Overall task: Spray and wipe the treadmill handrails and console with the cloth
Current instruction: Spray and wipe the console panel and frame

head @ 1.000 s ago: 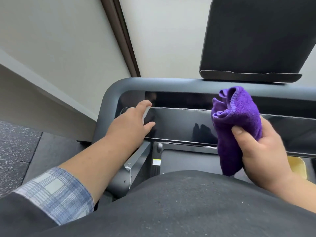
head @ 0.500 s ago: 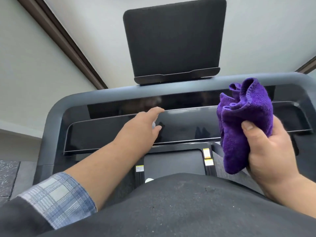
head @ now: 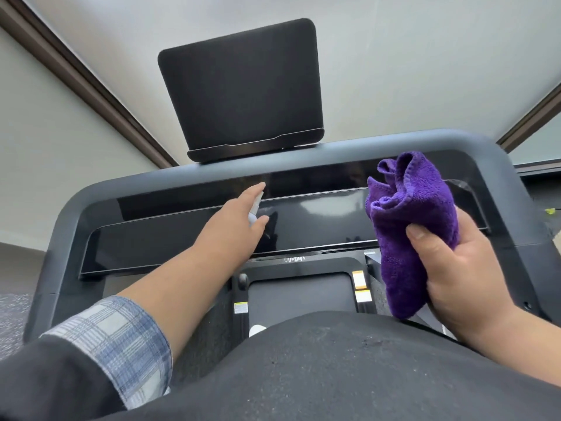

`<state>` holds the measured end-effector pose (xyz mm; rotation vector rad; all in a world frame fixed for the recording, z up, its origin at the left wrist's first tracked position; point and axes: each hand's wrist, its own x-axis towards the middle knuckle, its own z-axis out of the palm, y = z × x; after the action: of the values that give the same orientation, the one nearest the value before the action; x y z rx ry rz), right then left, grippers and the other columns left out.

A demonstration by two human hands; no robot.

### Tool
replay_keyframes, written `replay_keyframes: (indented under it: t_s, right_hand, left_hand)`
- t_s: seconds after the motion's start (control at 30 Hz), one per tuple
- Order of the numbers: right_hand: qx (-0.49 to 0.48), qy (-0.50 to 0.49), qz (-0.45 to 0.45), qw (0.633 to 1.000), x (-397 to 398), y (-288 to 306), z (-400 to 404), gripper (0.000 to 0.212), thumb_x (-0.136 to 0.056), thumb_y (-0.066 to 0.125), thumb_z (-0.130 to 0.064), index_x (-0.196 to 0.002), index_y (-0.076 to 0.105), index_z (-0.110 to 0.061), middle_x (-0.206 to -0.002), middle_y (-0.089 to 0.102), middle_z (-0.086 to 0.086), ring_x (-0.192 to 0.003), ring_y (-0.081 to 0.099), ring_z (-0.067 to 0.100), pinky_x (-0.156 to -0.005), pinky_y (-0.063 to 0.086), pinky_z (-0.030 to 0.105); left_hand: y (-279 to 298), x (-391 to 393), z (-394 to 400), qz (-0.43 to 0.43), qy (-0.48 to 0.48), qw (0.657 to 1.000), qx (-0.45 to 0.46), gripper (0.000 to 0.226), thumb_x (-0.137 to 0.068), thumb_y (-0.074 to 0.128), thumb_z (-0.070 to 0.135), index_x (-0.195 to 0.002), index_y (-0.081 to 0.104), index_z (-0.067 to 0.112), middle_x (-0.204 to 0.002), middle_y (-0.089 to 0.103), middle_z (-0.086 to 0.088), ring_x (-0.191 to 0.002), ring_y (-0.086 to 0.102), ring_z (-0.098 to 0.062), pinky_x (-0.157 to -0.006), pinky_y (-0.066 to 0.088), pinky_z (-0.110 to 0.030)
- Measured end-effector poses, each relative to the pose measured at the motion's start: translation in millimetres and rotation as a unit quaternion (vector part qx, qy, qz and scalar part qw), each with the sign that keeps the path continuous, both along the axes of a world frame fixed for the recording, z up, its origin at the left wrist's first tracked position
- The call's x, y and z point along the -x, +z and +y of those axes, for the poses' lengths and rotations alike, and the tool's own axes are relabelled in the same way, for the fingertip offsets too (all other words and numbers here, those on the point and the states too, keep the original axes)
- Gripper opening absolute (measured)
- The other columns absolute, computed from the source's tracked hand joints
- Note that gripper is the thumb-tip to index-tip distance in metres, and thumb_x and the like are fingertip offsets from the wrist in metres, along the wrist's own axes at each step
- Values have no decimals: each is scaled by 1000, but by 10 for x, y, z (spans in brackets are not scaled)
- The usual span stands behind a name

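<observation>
The right hand (head: 464,278) is nearest, raised at the right with fingers and thumb curled round a bunched purple cloth (head: 413,226); the cloth hangs clear of the machine, in front of the right end of the console panel (head: 318,226). The left hand (head: 233,226) reaches forward over the middle of the glossy black panel, gripping a small pale spray bottle (head: 254,211), only partly visible between forefinger and thumb. A plaid sleeve (head: 115,338) is pushed up the left forearm. Beyond the panel, the grey handrail frame (head: 349,153) curves round the console. A dark screen (head: 243,89) stands above it, now fully in frame and lower than half a second ago, as the view has tilted upward. Both hands hold the same grips as before; the left hand sits slightly further right along the panel.
</observation>
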<state>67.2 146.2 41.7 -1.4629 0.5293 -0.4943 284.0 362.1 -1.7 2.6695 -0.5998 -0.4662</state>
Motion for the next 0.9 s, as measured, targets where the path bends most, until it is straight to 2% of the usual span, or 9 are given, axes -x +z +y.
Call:
replay_keyframes:
  t_s: [0.13, 0.23, 0.37, 0.57, 0.63, 0.77, 0.9]
  right_hand:
    - [-7, 28, -4, 1000, 85, -19, -136, 30, -79, 67, -44, -108, 70, -41, -100, 73, -7, -95, 67, 13, -85, 56, 35]
    - [-5, 44, -3, 999, 123, -15, -183, 31, -79, 67, -44, -110, 69, -41, -99, 73, -7, -92, 68, 10, -82, 55, 27]
    - [-12, 50, -2, 999, 160, -37, -222, 31, -78, 67, -43, -109, 69, -42, -97, 74, -8, -90, 68, 8, -77, 54, 20]
    - [-16, 31, 13, 999, 177, -71, -295, 29, -84, 66, -32, -113, 69, -32, -97, 73, -10, -90, 67, 5, -76, 51, 15]
    - [-13, 30, 24, 999, 191, -82, -316, 31, -83, 66, -34, -114, 68, -32, -97, 74, -9, -90, 68, 6, -76, 51, 18]
    - [7, 37, 42, 998, 249, -105, -365, 36, -80, 65, -49, -115, 67, -40, -99, 73, -10, -93, 69, 9, -81, 51, 33]
    - [22, 11, 51, 998, 330, -132, -442, 37, -79, 64, -54, -115, 66, -43, -100, 73, -12, -94, 68, 7, -81, 50, 34]
  left_hand:
    - [-24, 83, -121, -10, 6, 1000, -7, 56, -99, 53, 39, -144, 22, 52, -115, 55, 6, -80, 58, -17, -69, 42, -33]
    - [2, 114, -233, -36, -4, 999, -29, 63, -97, 53, 36, -147, 18, 51, -109, 49, 11, -74, 55, -15, -65, 40, -32]
    - [36, 113, -390, -74, -42, 993, -87, 54, -97, 48, 30, -143, 25, 47, -112, 57, 0, -77, 61, -25, -67, 51, -37]
    - [29, 192, -569, -96, -81, 984, -129, 42, -98, 45, 27, -135, 32, 40, -97, 52, -2, -70, 57, -27, -61, 44, -35]
    - [30, 207, -613, -98, -85, 982, -134, 43, -98, 46, 27, -137, 32, 39, -98, 52, -3, -71, 57, -27, -62, 45, -35]
    - [56, 287, -749, -109, -105, 980, -129, 49, -98, 48, 29, -141, 28, 42, -103, 53, -4, -74, 59, -29, -66, 52, -38]
    - [80, 423, -1004, -102, -142, 978, -113, 52, -98, 48, 31, -143, 25, 46, -103, 52, -3, -77, 60, -29, -68, 53, -39]
